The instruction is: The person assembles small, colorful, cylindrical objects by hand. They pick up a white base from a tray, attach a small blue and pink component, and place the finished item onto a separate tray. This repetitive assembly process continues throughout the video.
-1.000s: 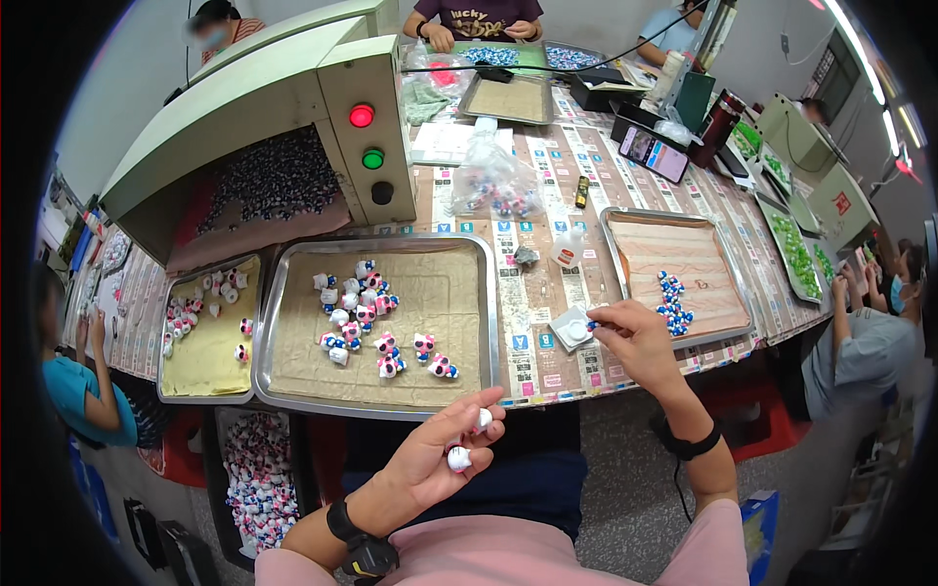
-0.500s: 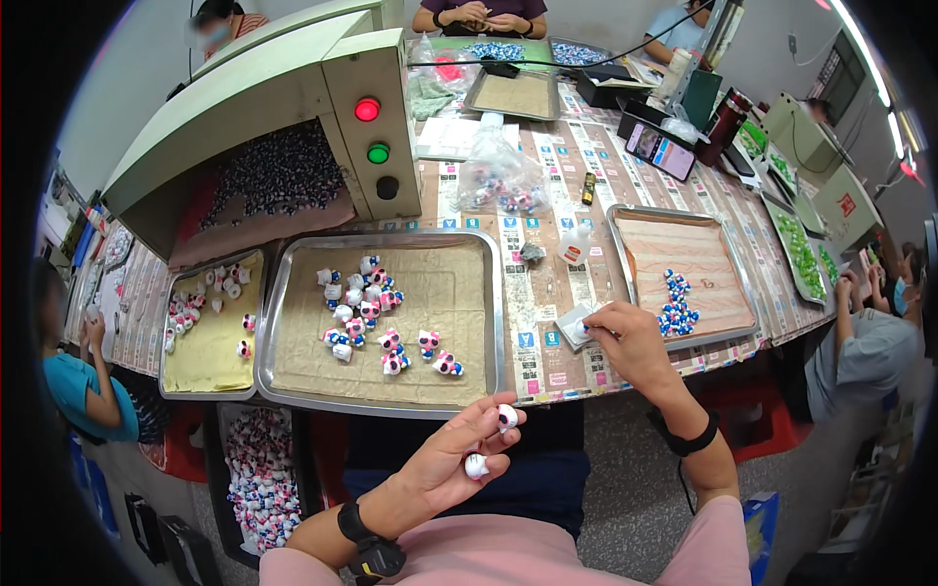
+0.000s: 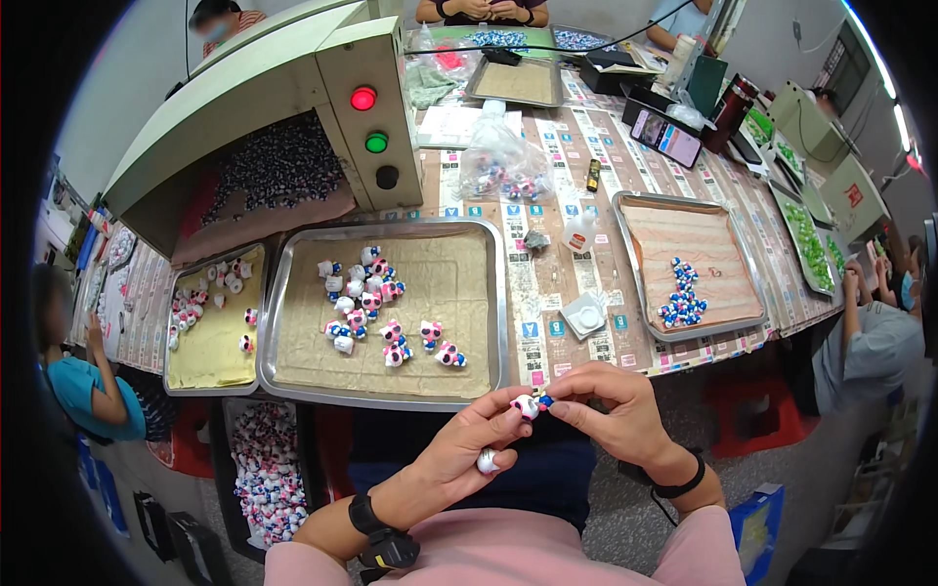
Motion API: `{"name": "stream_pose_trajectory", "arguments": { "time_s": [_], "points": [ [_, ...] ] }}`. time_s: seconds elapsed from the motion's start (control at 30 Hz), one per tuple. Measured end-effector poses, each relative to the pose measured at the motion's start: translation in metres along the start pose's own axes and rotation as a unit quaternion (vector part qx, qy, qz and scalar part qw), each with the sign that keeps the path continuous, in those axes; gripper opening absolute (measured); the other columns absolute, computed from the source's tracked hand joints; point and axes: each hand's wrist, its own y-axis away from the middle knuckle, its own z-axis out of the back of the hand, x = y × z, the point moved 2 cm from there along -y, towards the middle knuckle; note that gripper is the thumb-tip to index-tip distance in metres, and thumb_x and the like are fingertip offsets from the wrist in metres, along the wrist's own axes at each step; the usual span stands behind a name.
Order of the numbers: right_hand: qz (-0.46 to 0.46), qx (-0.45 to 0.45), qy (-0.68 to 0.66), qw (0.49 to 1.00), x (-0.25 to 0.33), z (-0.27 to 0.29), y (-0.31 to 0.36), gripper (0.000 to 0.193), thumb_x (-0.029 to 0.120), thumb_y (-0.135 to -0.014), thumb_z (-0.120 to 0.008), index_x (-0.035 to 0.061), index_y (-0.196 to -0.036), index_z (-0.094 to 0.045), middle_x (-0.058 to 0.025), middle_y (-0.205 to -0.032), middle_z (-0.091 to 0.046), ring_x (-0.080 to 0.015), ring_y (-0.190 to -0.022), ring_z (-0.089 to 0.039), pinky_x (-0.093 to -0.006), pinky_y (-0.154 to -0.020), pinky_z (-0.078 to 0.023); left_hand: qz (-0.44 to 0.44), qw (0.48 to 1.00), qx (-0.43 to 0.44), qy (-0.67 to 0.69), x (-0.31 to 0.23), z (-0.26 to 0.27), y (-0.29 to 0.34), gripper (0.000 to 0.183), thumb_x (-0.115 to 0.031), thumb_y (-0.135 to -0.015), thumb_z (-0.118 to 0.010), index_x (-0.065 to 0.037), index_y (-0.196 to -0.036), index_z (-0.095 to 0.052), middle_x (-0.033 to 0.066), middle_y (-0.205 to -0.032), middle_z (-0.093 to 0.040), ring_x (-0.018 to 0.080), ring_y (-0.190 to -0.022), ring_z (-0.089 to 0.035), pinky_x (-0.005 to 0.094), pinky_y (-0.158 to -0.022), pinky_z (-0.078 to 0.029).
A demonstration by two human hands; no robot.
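In front of my lap, my left hand (image 3: pixel 454 444) pinches a white toy head (image 3: pixel 525 406) with dark eye patches between thumb and fingers. A second white toy head (image 3: pixel 487 461) rests in the curled fingers of that hand. My right hand (image 3: pixel 620 415) grips a small blue toy body (image 3: pixel 545 401) between thumb and forefinger, right against the first head. Whether the two parts are joined is hidden by the fingers. Ahead lies a metal tray (image 3: pixel 498 322) with several assembled pink, white and blue toy figures (image 3: pixel 371 293).
To the right, a tray (image 3: pixel 757 327) bears small blue bodies (image 3: pixel 682 303). A small white dish (image 3: pixel 585 315) sits near a white bottle (image 3: pixel 578 236). At left stand a yellow-lined tray (image 3: pixel 210 361), a machine with lights (image 3: pixel 376 107) and a filled bin (image 3: pixel 269 479). Other people sit around.
My right hand has left the small white dish and come down and left to my left hand, bringing a blue toy body against the held head. The dish is now uncovered.
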Motion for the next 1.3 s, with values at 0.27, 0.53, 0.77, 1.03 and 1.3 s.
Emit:
{"name": "stream_pose_trajectory", "arguments": {
  "time_s": [0.27, 0.53, 0.77, 1.03, 1.3],
  "points": [
    [0.000, 0.030, 0.043, 0.999, 0.000, -0.005, 0.000, 0.018, 0.002, -0.080, -0.074, 0.0032, -0.099, -0.072, -0.0089, -0.092, -0.069, -0.0123, -0.078, -0.063, -0.0231, -0.065, -0.050, -0.015, 0.999, 0.001, -0.032, 0.002, 0.007, -0.001, 0.030, -0.007, -0.093, -0.061, -0.004, -0.123, -0.055, 0.0045, -0.098, -0.060, 0.0058, -0.077, -0.054, 0.0164, -0.048, -0.038],
    [0.041, 0.057, 0.027, 0.997, 0.000, -0.004, -0.002, 0.018, 0.003, -0.080, -0.074, 0.0042, -0.097, -0.073, -0.0080, -0.088, -0.070, -0.0159, -0.079, -0.065, -0.0266, -0.068, -0.050, -0.027, 0.993, -0.010, -0.113, -0.001, 0.005, -0.001, 0.028, -0.006, -0.091, -0.063, -0.001, -0.119, -0.060, 0.0036, -0.093, -0.062, 0.0034, -0.064, -0.046, 0.0170, -0.047, -0.035],
    [0.063, 0.060, 0.082, 0.993, -0.001, 0.015, -0.011, 0.023, 0.008, -0.081, -0.073, 0.0052, -0.104, -0.071, -0.0118, -0.095, -0.070, -0.0222, -0.084, -0.066, -0.0316, -0.074, -0.051, -0.104, 0.934, -0.097, -0.327, -0.040, -0.004, 0.024, 0.029, -0.008, -0.087, -0.068, -0.001, -0.115, -0.065, 0.0010, -0.081, -0.062, 0.0037, -0.053, -0.045, 0.0178, -0.044, -0.032],
    [0.049, -0.217, 0.503, 0.835, -0.087, 0.184, -0.058, 0.025, 0.005, -0.078, -0.066, 0.0031, -0.102, -0.069, -0.0142, -0.103, -0.067, -0.0323, -0.096, -0.060, -0.0397, -0.088, -0.047, -0.301, 0.583, -0.209, -0.725, -0.098, 0.022, 0.031, 0.023, -0.008, -0.075, -0.077, 0.000, -0.096, -0.071, 0.0062, -0.079, -0.066, 0.0132, -0.068, -0.056, 0.0267, -0.062, -0.043],
    [-0.074, -0.142, 0.584, 0.796, -0.112, 0.194, -0.082, 0.021, 0.008, -0.076, -0.067, 0.0043, -0.097, -0.070, -0.0135, -0.097, -0.068, -0.0343, -0.093, -0.059, -0.0418, -0.084, -0.048, -0.394, 0.600, -0.260, -0.646, -0.098, 0.024, 0.030, 0.014, -0.010, -0.081, -0.073, 0.000, -0.090, -0.068, 0.0051, -0.081, -0.059, 0.0137, -0.068, -0.053, 0.0259, -0.061, -0.043]
  ]
}}
